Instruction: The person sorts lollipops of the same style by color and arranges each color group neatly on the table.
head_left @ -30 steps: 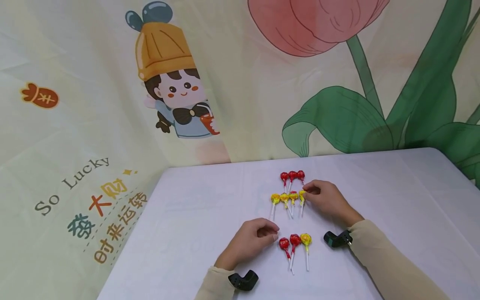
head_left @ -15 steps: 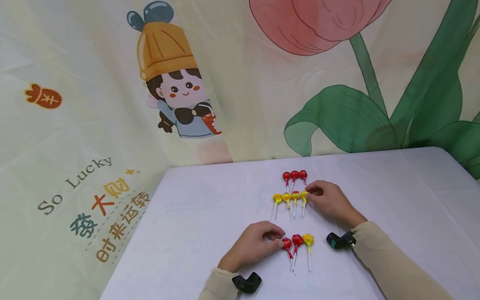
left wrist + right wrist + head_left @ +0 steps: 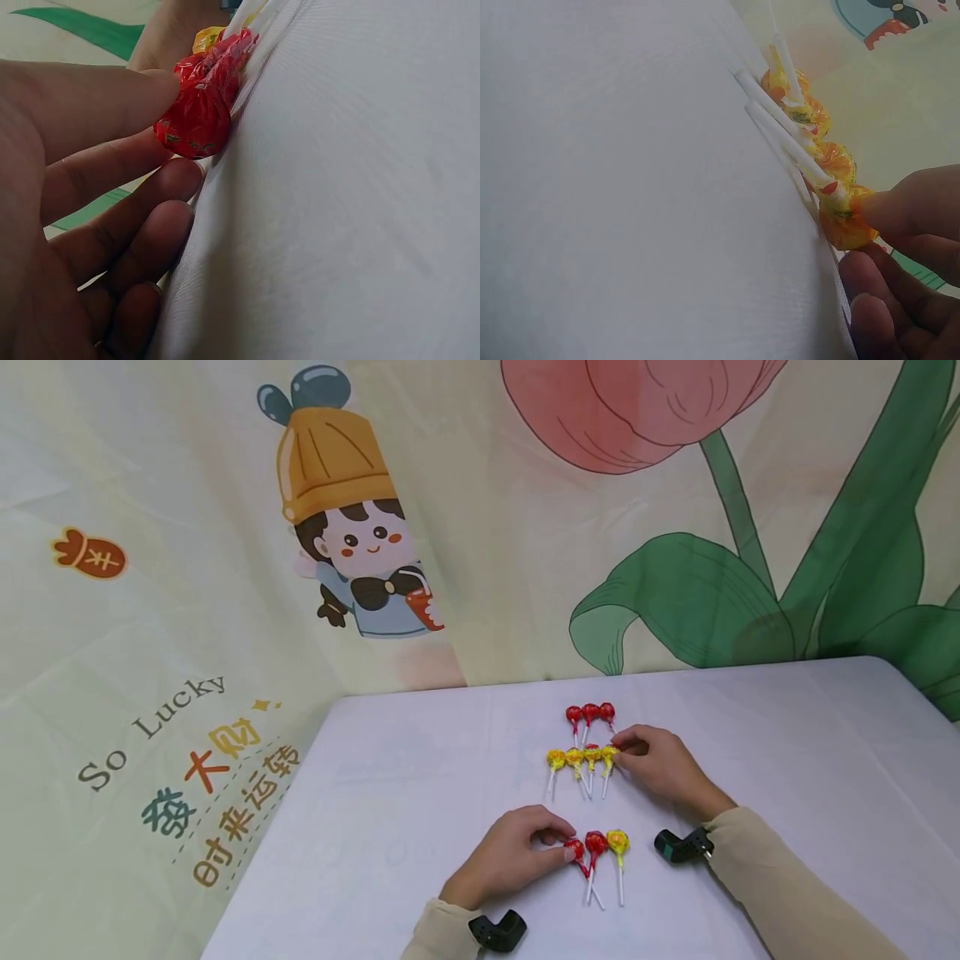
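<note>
Thumb and fingers of my left hand (image 3: 513,853) pinch the head of a red lollipop (image 3: 196,124), the leftmost of the nearest group. Its stick crosses that of another red lollipop (image 3: 596,842), and a yellow lollipop (image 3: 618,842) lies to their right. Farther back, my right hand (image 3: 671,768) pinches the rightmost yellow lollipop (image 3: 845,221) of the middle row by its head. Other yellow lollipops (image 3: 556,761) lie side by side to its left, sticks toward me. Behind them, a row of red lollipops (image 3: 590,713) lies with sticks partly hidden.
A white-covered table (image 3: 420,760) bears all the lollipops. At its far edge hangs a printed cloth backdrop (image 3: 495,543) with a cartoon figure and a large flower. Dark wrist devices (image 3: 498,932) sit on both forearms.
My left hand has moved right onto the leftmost near red lollipop and taken hold of it. That lollipop's stick has swung right across its neighbour's. The right hand stays at the yellow lollipop.
</note>
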### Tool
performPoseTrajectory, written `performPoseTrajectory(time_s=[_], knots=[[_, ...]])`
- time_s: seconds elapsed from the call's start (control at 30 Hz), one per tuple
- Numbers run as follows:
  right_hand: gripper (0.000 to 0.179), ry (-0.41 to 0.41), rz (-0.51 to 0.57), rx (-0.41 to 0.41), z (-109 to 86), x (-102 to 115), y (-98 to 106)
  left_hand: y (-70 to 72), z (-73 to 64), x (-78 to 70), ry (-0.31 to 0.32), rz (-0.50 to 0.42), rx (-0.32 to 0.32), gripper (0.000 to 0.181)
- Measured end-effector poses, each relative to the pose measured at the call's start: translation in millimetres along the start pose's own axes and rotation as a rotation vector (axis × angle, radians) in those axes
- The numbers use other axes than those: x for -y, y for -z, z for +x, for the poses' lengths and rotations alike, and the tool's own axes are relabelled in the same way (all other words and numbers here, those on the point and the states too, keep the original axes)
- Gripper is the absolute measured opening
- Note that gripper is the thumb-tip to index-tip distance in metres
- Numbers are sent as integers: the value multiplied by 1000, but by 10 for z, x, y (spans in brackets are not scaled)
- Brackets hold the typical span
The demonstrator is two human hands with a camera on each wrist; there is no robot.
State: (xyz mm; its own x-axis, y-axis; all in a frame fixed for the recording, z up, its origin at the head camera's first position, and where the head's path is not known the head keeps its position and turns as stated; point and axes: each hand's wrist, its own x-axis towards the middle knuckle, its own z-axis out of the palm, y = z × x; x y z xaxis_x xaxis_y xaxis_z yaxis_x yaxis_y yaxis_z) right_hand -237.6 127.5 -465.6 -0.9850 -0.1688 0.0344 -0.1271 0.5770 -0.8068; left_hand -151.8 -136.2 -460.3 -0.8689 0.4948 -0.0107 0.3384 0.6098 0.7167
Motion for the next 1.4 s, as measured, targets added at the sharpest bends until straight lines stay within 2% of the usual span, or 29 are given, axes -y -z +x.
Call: performPoseTrajectory(time_s=[0.27, 0.53, 0.83, 1.4], knots=[[24, -22, 16, -1, 17, -15, -6, 14, -1, 1, -17, 18, 9, 18], [25, -20, 17, -2, 15, -21, -6, 18, -5, 5, -7, 17, 19, 20], [25, -11, 33, -5, 12, -46, -1, 25, -8, 6, -40, 19, 24, 21], [27, -1, 26, -17, 7, -40, 0, 19, -5, 43, -50, 9, 25, 19]])
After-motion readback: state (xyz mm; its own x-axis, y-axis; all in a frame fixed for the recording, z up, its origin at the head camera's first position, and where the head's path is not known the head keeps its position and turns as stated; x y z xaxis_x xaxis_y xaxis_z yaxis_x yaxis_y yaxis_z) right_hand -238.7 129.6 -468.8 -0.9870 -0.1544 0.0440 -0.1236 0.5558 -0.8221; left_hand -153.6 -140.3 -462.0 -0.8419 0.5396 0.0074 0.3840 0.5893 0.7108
